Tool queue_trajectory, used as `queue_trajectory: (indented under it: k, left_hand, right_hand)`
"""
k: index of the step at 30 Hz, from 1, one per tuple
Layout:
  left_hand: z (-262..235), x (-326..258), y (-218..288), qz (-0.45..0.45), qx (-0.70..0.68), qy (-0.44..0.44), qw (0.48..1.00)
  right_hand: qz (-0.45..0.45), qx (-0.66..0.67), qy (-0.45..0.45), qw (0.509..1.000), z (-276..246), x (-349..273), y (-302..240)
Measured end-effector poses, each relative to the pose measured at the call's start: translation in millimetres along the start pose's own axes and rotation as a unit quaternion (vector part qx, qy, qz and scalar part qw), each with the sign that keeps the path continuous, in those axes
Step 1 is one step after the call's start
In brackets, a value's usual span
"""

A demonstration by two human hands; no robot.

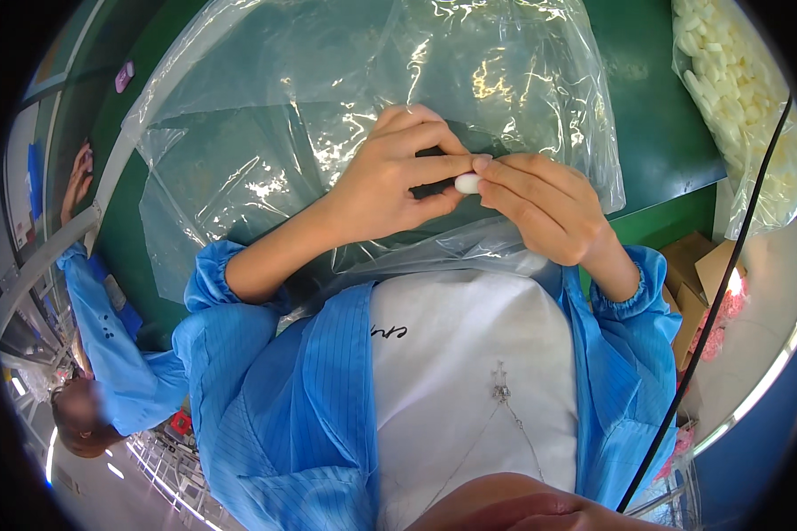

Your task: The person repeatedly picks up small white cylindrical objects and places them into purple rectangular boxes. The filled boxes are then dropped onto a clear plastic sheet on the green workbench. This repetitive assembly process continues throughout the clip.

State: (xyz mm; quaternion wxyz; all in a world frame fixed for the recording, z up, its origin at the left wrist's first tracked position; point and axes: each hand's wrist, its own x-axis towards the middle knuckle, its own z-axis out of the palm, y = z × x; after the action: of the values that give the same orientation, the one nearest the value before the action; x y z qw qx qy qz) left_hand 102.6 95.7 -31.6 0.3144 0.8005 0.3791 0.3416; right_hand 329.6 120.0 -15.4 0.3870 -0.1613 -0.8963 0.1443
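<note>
A small white piece with a smooth rounded end (468,183) is held up at chest height over the table. My right hand (549,202) has its fingers pressed together on it from the right. My left hand (383,179) is curled in from the left, thumb at the piece and index fingertip meeting the right fingers just above it. The far part of the piece is covered by the fingers. Beneath both hands a large clear plastic bag or sheet (266,155) spreads over the green table (651,106), its near edge hanging toward my lap.
Many cream-white pieces fill a clear bag (737,80) at the far right. Opened cardboard boxes (686,265) with pink items stand below it. A black cable (742,234) crosses the right side. At left, a co-worker's blue sleeve (106,327) reaches along the table; a small purple object (125,76) lies beyond.
</note>
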Motion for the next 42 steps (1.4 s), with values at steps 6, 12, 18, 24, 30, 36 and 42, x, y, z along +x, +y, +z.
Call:
queue_trajectory:
  k: [6, 12, 18, 24, 30, 36, 42]
  left_hand:
    - [-0.3, 1.1, 4.8, -0.010, 0.020, -0.013, 1.000]
    - [0.2, 0.9, 3.6, 0.004, 0.008, -0.014, 1.000]
    - [-0.4, 1.9, 3.1, 0.005, 0.023, -0.015, 1.000]
    - [-22.0, -13.4, 17.5, -0.050, -0.014, 0.013, 0.999]
    - [-163.3, -47.9, -70.2, -0.130, 0.206, 0.397, 0.885]
    - [-313.0, -42.8, -180.7, -0.226, 0.343, 0.131, 0.902]
    - [-286.4, -42.1, -185.5, -0.097, 0.648, 0.159, 0.739]
  right_hand:
    - [-0.006, -0.003, -0.018, 1.000, -2.0, -3.0, -2.0]
    - [0.001, -0.004, -0.029, 1.000, -0.1, -0.3, -4.5]
    - [0.005, -0.017, -0.024, 1.000, -1.0, -4.7, -5.3]
    - [0.068, 0.014, -0.005, 0.998, -24.1, 8.1, -13.6]
    - [0.222, -0.227, 0.138, 0.938, -72.7, -1.1, 58.6]
    - [0.276, -0.284, 0.170, 0.902, -92.0, -4.1, 98.1]
    - [0.270, -0.324, 0.163, 0.892, -105.8, -21.6, 99.0]
